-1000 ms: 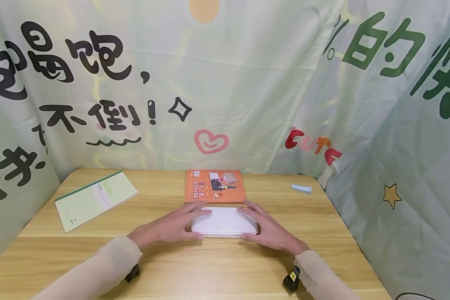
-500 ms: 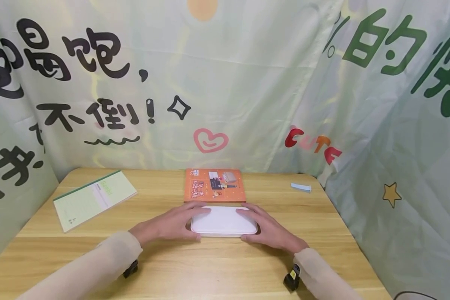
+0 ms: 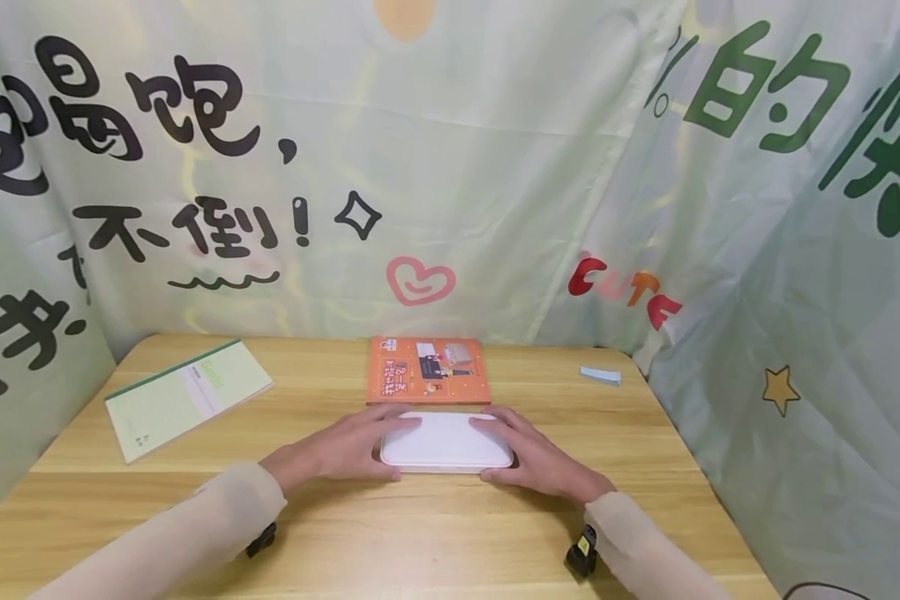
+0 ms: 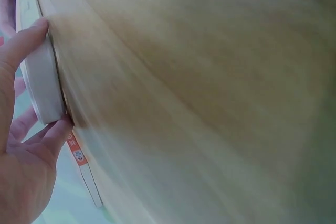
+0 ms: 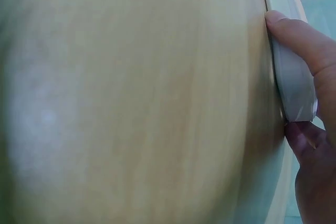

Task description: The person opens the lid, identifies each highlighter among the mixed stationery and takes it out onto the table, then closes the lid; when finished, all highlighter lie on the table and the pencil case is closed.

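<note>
A white, round-cornered case (image 3: 447, 442) lies flat on the wooden table at the middle. My left hand (image 3: 342, 445) grips its left end, and my right hand (image 3: 543, 460) grips the right end. Thumbs lie along the near side, while index fingers reach over the top and other fingers wrap the ends. In the left wrist view the case (image 4: 44, 85) sits between thumb and fingers, low on the tabletop. The right wrist view has the other end of the case (image 5: 292, 80) held the same way. What the case contains is hidden.
An orange illustrated book (image 3: 428, 372) lies just behind the case. To the left is a pale green notepad (image 3: 187, 402), set at an angle. A small light-blue strip (image 3: 600, 376) lies at the back right. Printed curtains (image 3: 487, 192) enclose the table (image 3: 450, 542) behind and at both sides.
</note>
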The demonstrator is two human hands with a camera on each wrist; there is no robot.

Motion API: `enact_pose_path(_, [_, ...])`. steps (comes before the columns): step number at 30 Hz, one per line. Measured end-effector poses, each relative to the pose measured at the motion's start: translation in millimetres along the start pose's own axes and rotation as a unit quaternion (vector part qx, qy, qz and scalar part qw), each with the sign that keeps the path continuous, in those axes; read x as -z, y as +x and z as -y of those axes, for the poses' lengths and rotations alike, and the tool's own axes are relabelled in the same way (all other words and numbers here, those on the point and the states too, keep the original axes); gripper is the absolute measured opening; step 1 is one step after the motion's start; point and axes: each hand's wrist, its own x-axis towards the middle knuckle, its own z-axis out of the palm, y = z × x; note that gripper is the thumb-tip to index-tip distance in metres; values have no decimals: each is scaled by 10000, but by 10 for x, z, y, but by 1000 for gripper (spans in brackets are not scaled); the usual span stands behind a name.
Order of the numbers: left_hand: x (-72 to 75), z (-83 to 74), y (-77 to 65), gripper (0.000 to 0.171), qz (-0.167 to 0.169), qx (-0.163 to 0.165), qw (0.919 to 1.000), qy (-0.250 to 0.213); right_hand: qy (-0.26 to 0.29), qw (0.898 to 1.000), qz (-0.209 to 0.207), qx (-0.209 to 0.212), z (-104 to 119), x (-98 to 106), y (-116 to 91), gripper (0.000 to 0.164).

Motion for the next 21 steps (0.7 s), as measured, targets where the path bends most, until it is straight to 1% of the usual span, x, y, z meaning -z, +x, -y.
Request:
enact_pose_path(8, [26, 34, 34, 80, -11, -138, 9996, 257, 47, 10000, 15, 16, 30, 7, -3, 80])
enact_pose_path(13, [59, 56, 50, 77, -33, -191, 9993, 315, 1, 10000, 37, -36, 58, 5, 6, 79])
enact_pose_path(18, [77, 50, 58, 75, 40, -232, 9990, 368, -92, 9999, 67, -20, 84, 13, -7, 78])
enact_pose_path(21, [96, 48, 65, 70, 45, -88, 9999, 128, -162, 9998, 73, 75, 86, 15, -18, 79])
